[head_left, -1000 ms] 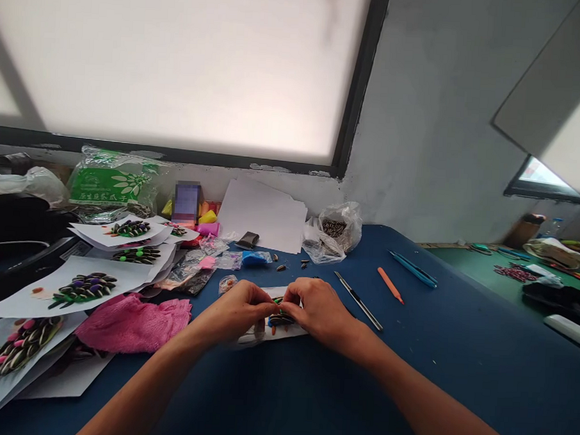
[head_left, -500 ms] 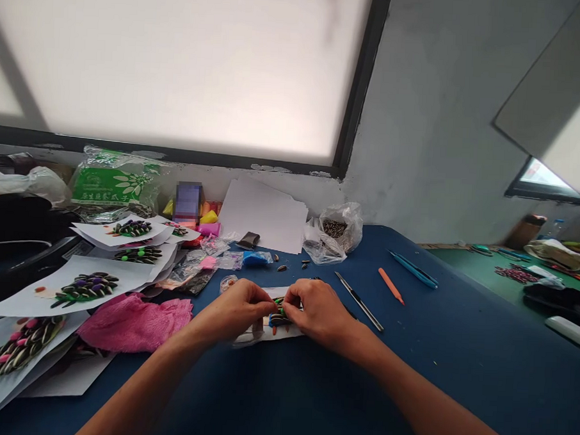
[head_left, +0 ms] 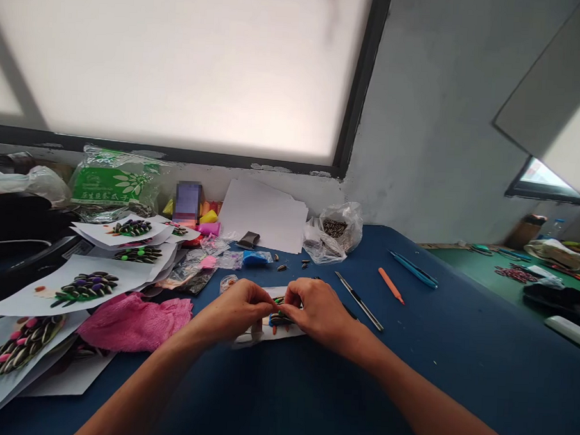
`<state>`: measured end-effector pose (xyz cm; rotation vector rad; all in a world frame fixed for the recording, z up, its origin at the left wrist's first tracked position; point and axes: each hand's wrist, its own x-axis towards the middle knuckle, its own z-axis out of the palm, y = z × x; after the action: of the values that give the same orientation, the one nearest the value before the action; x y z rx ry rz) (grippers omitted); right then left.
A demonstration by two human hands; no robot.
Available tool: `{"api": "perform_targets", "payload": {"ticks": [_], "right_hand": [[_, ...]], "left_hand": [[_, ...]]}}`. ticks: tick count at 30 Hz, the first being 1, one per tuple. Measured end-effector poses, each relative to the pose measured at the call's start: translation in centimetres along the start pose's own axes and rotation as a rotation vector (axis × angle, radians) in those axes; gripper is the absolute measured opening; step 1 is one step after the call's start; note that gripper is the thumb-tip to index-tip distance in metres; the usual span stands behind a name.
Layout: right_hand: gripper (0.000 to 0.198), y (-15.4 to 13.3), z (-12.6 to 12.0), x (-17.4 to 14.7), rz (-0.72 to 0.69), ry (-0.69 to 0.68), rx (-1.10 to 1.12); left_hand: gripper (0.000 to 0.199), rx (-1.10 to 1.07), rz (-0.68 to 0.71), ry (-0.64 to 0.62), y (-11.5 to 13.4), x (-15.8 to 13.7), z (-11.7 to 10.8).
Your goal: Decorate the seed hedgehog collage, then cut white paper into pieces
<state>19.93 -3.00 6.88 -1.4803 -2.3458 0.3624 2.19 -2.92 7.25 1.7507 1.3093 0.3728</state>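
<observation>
My left hand [head_left: 244, 303] and my right hand [head_left: 319, 308] meet over a small white sheet of paper [head_left: 292, 332]. On that sheet is a seed picture [head_left: 278, 319] with dark striped seeds, green and blue clay and small orange bits below. Thumb and forefinger are pinched together on both hands, and their tips touch or nearly touch above the picture. Whatever lies between the fingertips is too small to make out. Much of the picture is hidden behind my fingers. Just beyond the sheet lie a few loose sunflower seeds [head_left: 281, 268].
Finished-looking seed pictures [head_left: 87, 287] and a pink cloth [head_left: 136, 323] lie at left. Behind are blank paper [head_left: 266, 216], a bag of seeds [head_left: 335, 228] and a blue clay packet [head_left: 257, 258]. A craft knife [head_left: 359, 301], an orange pen [head_left: 391, 286] and blue tweezers [head_left: 413, 269] lie right.
My fingertips have come closer together over the seed picture, the right ones shifting slightly left. Everything else on the table stays put.
</observation>
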Motion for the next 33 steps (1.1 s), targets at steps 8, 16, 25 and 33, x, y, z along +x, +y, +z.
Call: {"api": "perform_targets", "payload": {"ticks": [8, 16, 25, 33], "right_hand": [[0.011, -0.1, -0.2, -0.1, 0.049, -0.001, -0.021], [0.014, -0.1, -0.2, 0.0, 0.078, -0.013, 0.017], [0.013, -0.1, -0.5, -0.1, 0.059, -0.039, 0.108], [0.014, -0.1, -1.0, 0.0, 0.053, -0.03, 0.23]], "left_hand": [[0.043, 0.002, -0.003, -0.02, 0.1, -0.2, 0.1], [0.048, -0.005, 0.002, -0.041, 0.1, -0.2, 0.2], [0.046, 0.03, 0.007, -0.036, 0.1, -0.2, 0.3], [0.037, -0.05, -0.022, 0.035, 0.1, -0.1, 0.1]]}}
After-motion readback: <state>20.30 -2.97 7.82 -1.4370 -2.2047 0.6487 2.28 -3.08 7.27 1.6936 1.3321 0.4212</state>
